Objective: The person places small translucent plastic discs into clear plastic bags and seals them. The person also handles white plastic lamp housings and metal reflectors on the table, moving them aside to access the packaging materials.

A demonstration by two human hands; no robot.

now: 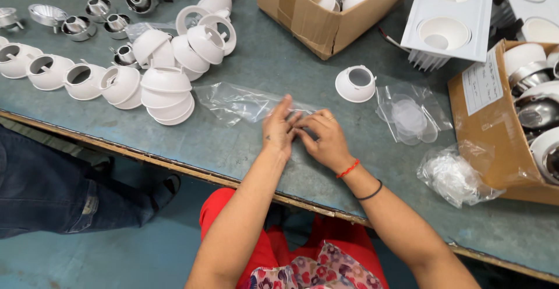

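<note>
Clear, crumpled plastic bag (239, 102) flat on the grey-green table, just beyond the fingers.

Worn green worktable (244, 143), blue-grey floor (145, 254)

table (244, 143) grey-green | reflector cups (166, 88) white | boxes (326, 24) brown | wristband (348, 169) red | trousers (233, 219) red

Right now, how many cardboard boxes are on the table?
2. One cardboard box sits at the top centre, open and holding lamp parts. The other cardboard box is at the right edge, cut off by the frame; more could lie outside the view.
</note>
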